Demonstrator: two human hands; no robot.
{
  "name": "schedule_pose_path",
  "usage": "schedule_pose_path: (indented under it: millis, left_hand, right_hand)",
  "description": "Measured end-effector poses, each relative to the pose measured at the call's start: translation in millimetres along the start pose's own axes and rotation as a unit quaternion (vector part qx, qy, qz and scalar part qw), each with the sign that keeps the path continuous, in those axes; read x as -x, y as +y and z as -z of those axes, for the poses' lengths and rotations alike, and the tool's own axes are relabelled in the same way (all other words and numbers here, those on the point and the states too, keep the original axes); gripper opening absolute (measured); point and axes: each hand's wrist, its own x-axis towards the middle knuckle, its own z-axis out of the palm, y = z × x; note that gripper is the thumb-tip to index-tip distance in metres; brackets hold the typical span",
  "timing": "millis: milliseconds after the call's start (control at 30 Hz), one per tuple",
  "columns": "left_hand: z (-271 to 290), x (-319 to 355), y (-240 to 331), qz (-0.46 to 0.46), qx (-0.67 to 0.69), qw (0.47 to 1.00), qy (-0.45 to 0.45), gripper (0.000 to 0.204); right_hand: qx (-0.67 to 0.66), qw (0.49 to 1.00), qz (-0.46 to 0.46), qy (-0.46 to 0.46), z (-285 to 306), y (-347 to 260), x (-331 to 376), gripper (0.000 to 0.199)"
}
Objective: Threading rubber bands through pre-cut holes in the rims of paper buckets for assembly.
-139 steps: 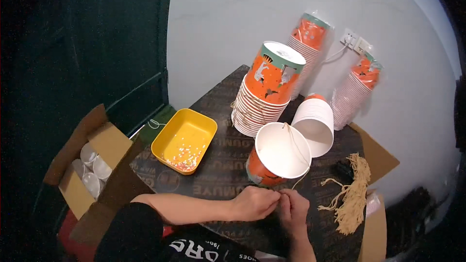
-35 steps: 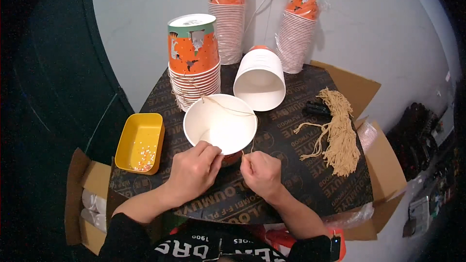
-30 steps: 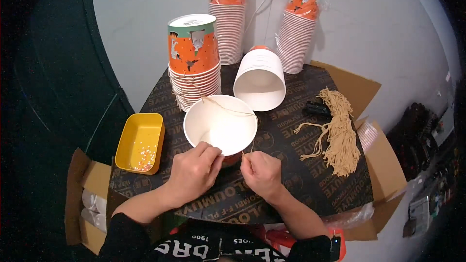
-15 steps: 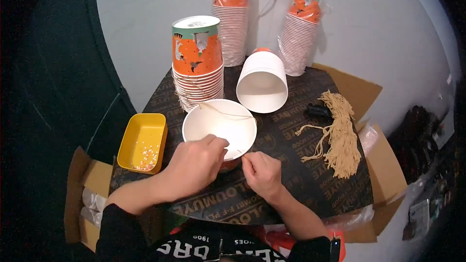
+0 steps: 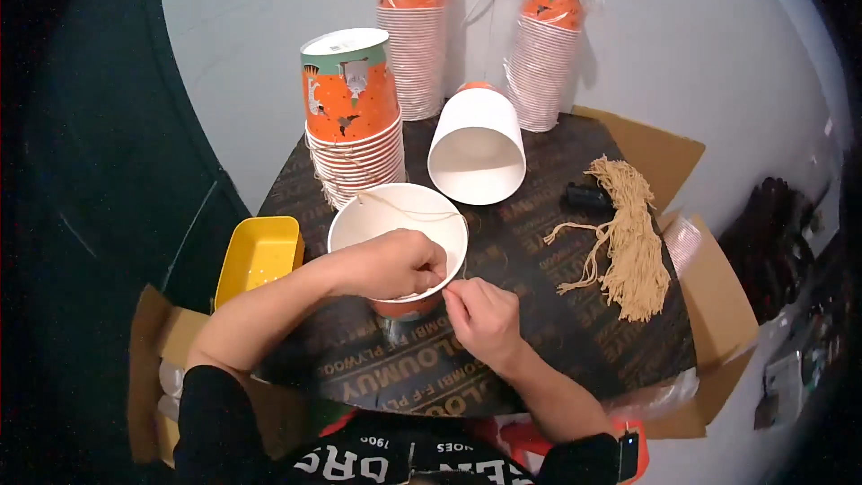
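A paper bucket (image 5: 400, 304), white inside and orange outside, stands open end up at the table's near side. Tan cord (image 5: 413, 210) spans the far part of its mouth. My left hand (image 5: 395, 265) reaches over the rim into the bucket, its fingers curled against the right inner wall; what they hold is hidden. Just outside the same stretch of rim, my right hand (image 5: 485, 314) is closed in a pinch. A thin bit of cord shows beside its fingertips, and the pinch seems to be on that cord.
Behind stands an upside-down bucket stack (image 5: 352, 112) with cords. Another bucket (image 5: 478, 157) lies on its side. Two wrapped stacks (image 5: 411, 45) (image 5: 543, 58) stand by the wall. A tan cord bundle (image 5: 633, 247) lies right; a yellow tray (image 5: 247, 256) with small pieces sits left.
My left hand has moved right and deeper into the bucket, its forearm now crossing in front of the yellow tray. The right hand stays at the rim. The view has shifted slightly.
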Motion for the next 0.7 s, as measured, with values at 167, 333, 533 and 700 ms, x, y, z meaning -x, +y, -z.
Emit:
schedule_pose_path:
  millis: [167, 333, 533, 700]
  left_hand:
    - [-0.5, 4.4, 0.0, 0.026, 0.032, 0.998, 0.043, 0.012]
    - [-4.2, 11.7, -0.7, 0.073, 0.095, 0.986, 0.117, 0.016]
    - [-19.8, 10.3, -1.2, 0.019, 0.315, 0.933, 0.174, 0.020]
    - [-12.0, 8.2, 13.6, 0.083, 0.399, 0.903, 0.137, 0.017]
  right_hand:
    - [-0.008, 1.000, -0.002, 0.002, 5.1, 0.1, -6.3, 0.014]
    - [0.009, 0.999, -0.050, -0.015, 13.1, 8.1, -8.1, 0.013]
    - [-0.030, 0.999, -0.022, -0.014, 7.9, 1.5, -7.5, 0.012]
    - [-0.036, 0.999, -0.010, -0.029, 9.6, 2.8, -4.7, 0.013]
